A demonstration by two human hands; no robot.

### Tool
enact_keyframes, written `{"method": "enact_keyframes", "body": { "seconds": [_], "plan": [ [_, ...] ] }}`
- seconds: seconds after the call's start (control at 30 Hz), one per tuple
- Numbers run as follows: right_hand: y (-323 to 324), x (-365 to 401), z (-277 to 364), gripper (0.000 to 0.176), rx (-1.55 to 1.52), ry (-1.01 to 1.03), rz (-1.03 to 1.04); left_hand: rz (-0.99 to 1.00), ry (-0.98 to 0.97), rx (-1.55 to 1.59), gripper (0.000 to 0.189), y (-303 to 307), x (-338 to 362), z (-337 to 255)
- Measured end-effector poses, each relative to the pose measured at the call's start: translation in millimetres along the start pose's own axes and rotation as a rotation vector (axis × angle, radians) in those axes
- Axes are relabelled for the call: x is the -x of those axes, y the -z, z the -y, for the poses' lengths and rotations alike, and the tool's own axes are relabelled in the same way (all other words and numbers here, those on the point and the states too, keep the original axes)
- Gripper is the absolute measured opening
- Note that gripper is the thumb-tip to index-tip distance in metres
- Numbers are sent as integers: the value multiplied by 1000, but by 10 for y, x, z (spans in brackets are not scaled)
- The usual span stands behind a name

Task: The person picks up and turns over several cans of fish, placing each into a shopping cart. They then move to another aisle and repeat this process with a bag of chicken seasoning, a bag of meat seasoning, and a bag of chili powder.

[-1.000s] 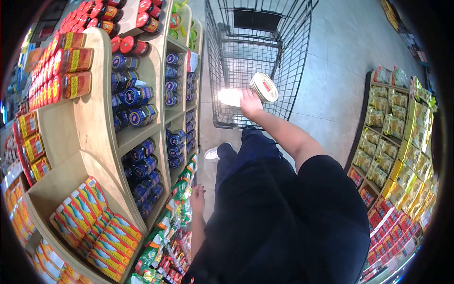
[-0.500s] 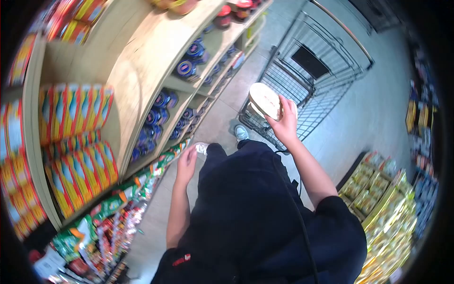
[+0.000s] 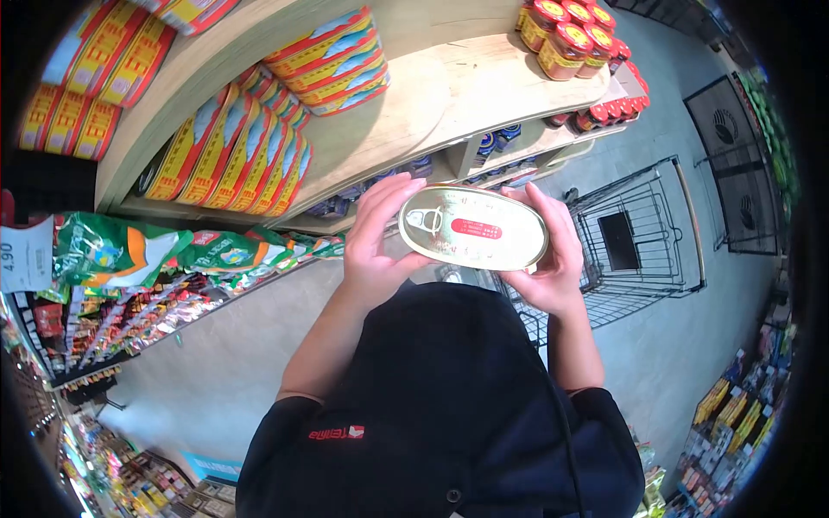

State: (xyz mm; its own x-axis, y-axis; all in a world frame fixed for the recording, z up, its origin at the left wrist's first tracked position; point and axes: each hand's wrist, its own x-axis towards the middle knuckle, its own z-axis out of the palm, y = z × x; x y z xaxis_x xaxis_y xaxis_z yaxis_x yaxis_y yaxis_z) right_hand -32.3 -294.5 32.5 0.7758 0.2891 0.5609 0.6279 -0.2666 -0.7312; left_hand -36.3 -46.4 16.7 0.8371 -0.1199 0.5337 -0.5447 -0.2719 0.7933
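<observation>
An oval gold tin can [image 3: 471, 246] with a pull ring and a red printed patch faces up toward me. Around its left end curl the fingers of my left hand [image 3: 377, 246], thumb along the near edge. My right hand [image 3: 553, 250] grips the opposite end. Both hands hold the can in front of my chest, before the wooden shelf [image 3: 414, 99]. The can's underside is hidden.
Red and yellow oval cans [image 3: 233, 160] are stacked on the shelf at left. Jars with red lids [image 3: 574, 43] stand at its far end. A wire shopping cart [image 3: 652, 233] is on the right. Green snack bags [image 3: 129, 250] hang along the shelf's lower edge.
My left hand has risen from beside my leg and taken hold of the can's left end. The can has come closer, its lid turned up. My view has turned toward the shelf.
</observation>
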Motion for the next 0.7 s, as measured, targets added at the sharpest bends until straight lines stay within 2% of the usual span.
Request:
{"method": "enact_keyframes", "body": {
  "seconds": [0.13,0.27,0.5,0.53,0.6,0.67,0.7],
  "plan": [
    [-151,-74,-19,84,-87,42,-14,-134,-101,-89,75,80,99,-52],
    [-242,-142,-88,87,-145,78,-6,-170,-182,-116,72,155,112,-27],
    [-278,-228,26,88,-188,129,11,-224,-201,-125,71,231,131,15],
    [-273,-243,70,87,-181,131,24,-226,-200,-127,71,241,145,27],
    [-260,-344,173,84,-75,293,41,-215,-131,25,71,266,192,104],
    [-295,-389,261,85,-111,360,32,-172,-76,49,74,253,242,166],
    [-321,-393,307,87,-108,333,16,-215,15,219,77,219,253,168]
  ]
}}
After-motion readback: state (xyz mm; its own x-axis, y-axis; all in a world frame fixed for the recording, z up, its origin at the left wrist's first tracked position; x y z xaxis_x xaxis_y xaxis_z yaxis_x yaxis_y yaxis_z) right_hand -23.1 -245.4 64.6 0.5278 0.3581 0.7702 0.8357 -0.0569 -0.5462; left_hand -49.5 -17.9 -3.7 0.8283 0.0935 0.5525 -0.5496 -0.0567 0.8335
